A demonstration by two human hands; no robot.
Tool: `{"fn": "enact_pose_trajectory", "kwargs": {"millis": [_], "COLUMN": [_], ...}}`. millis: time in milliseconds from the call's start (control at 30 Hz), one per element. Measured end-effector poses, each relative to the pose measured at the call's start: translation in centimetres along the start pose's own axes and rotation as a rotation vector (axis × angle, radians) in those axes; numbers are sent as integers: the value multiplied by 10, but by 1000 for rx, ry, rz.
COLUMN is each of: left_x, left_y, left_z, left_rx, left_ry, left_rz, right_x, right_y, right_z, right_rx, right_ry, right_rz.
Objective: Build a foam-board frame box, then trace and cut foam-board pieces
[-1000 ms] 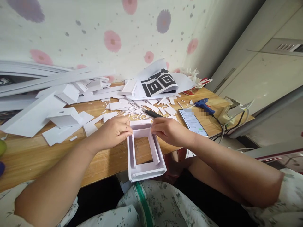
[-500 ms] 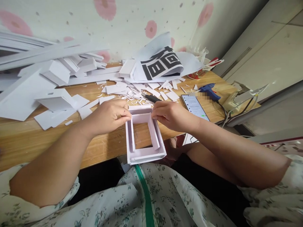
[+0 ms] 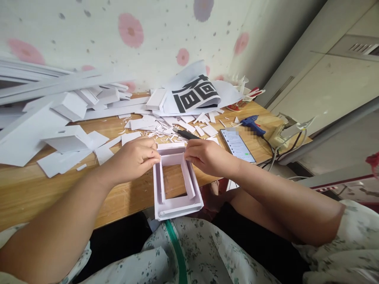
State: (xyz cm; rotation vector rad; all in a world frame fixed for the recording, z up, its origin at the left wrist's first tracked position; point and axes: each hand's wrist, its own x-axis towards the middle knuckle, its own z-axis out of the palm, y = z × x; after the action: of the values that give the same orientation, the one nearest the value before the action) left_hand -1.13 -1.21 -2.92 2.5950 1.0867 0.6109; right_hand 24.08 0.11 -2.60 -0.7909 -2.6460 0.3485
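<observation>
A rectangular white foam-board frame (image 3: 180, 213) juts over the table's front edge, close to my body. Inside its outer walls stand thinner inner walls, with a left strip (image 3: 162, 182) and a right strip (image 3: 188, 183) around an opening that shows the wood below. At the far left corner, my left hand (image 3: 142, 157) is closed, thumb and fingers pinching the frame's wall. My right hand (image 3: 209, 157) pinches at the far right corner, by the top of the right strip. Its fingertips partly hide the wall there. Just beyond the right hand lies a dark-handled craft knife (image 3: 186, 134).
White board scraps (image 3: 145, 124) litter the wooden table (image 3: 118, 197). Larger white sheets (image 3: 32, 126) are piled at left. A printed paper (image 3: 195, 96) lies at the back. To the right are a phone (image 3: 237, 145), a blue glue gun (image 3: 253, 125), a power strip (image 3: 276, 136) and cables.
The view has tilted up, so the whole scene sits lower in the picture. Both hands keep their pinch at the frame's far corners, with little visible movement.
</observation>
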Motion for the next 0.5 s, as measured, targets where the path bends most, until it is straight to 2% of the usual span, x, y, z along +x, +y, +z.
{"fn": "enact_pose_trajectory", "kwargs": {"millis": [267,367,500], "left_x": [-1,-3,-8], "left_y": [1,4,8], "left_z": [3,1,-1], "left_rx": [133,151,102], "left_ry": [25,14,-59], "left_rz": [35,-12,-109], "right_x": [-1,0,1], "right_y": [-10,-14,-16], "right_z": [-7,-10,-11], "right_rx": [-29,-57,-60], "right_ry": [-91,-119,-133], "right_rz": [61,89,112]}}
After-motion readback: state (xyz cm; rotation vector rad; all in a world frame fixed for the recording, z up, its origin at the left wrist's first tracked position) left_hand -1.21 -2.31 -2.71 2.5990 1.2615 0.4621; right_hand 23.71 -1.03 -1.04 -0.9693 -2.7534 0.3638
